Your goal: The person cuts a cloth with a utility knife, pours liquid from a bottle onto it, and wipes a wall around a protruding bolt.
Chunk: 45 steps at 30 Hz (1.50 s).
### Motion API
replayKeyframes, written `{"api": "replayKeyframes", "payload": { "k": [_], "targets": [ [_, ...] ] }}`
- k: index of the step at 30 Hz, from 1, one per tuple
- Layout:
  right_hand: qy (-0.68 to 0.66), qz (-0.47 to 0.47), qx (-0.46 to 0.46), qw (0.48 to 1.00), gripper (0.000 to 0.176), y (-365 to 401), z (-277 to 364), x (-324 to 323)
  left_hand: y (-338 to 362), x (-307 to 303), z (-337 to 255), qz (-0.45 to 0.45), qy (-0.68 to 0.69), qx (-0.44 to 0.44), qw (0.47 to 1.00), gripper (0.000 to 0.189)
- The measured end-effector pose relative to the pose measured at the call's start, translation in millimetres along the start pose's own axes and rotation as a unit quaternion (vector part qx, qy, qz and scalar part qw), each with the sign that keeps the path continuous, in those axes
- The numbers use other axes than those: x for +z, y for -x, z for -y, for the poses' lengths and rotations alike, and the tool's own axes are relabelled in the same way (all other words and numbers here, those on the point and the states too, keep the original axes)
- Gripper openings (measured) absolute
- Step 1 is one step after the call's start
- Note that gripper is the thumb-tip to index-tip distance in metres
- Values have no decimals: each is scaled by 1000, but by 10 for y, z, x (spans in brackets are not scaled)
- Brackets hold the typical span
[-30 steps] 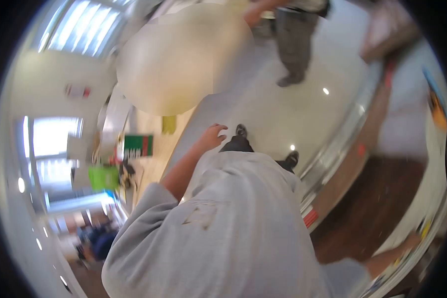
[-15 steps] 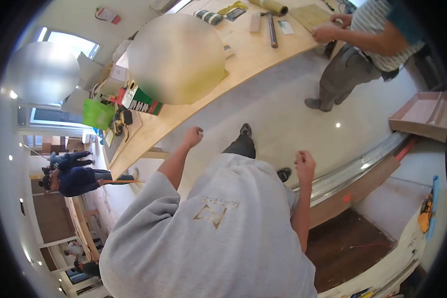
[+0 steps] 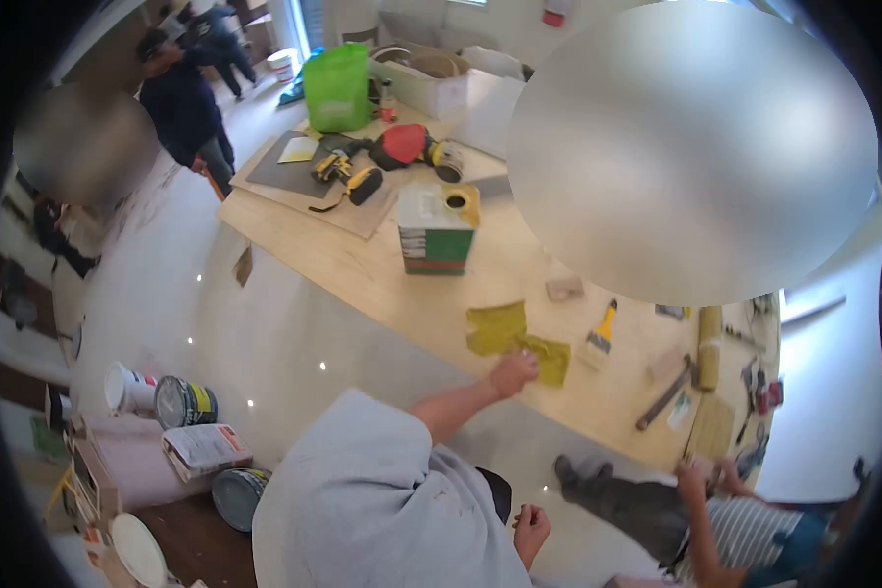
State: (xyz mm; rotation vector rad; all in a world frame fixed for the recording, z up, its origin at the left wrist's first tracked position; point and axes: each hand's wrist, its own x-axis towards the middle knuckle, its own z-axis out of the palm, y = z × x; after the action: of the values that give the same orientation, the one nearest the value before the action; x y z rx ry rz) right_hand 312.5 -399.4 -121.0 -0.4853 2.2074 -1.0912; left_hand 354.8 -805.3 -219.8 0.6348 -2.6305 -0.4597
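Observation:
My left hand (image 3: 513,372) reaches out from a grey sleeve to the near edge of a long wooden table (image 3: 363,269). It lies on a crumpled yellow cloth (image 3: 500,327) with its fingers curled on the cloth's edge. Beside the cloth lies a paintbrush (image 3: 598,339) with a yellow handle. My right hand (image 3: 531,527) hangs low by my body, loosely closed with nothing in it.
On the table are a green and white can (image 3: 436,231), yellow power tools (image 3: 348,176), a green bag (image 3: 338,86) and a hammer (image 3: 664,395). A person in a striped shirt (image 3: 750,534) works at its right end. Paint cans (image 3: 188,402) stand on the floor at the left.
The view has swung round to face the table. My left hand has gone from hanging in the air to resting on the yellow cloth. My right hand has dropped close to my body.

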Motion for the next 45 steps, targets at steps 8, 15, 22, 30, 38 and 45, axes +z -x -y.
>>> {"api": "replayKeyframes", "payload": {
  "k": [8, 15, 22, 30, 38, 45],
  "targets": [
    [151, 72, -238, 957, 19, -1386, 1535, -26, -366, -184, -350, -108, 12, -49, 993, 19],
    [187, 255, -412, 855, 42, -2182, 2499, 170, -454, -1114, -968, -50, 310, -147, 938, 20],
    [88, 540, -145, 824, 33, -2003, 2357, 403, 615, -1518, -1118, -55, 335, -358, 870, 24],
    [-419, 419, 102, 799, 26, -1784, 2151, 971, 947, -1636, -951, -2, 491, -427, 759, 28],
    [-173, 197, -84, 962, 28, -2539, 2456, 852, 1620, -1828, -31, 61, 358, -428, 827, 34],
    [-32, 2, -474, 880, 31, -3484, 3820, 1130, 1613, -2153, 49, -22, 299, -496, 815, 35]
  ]
}}
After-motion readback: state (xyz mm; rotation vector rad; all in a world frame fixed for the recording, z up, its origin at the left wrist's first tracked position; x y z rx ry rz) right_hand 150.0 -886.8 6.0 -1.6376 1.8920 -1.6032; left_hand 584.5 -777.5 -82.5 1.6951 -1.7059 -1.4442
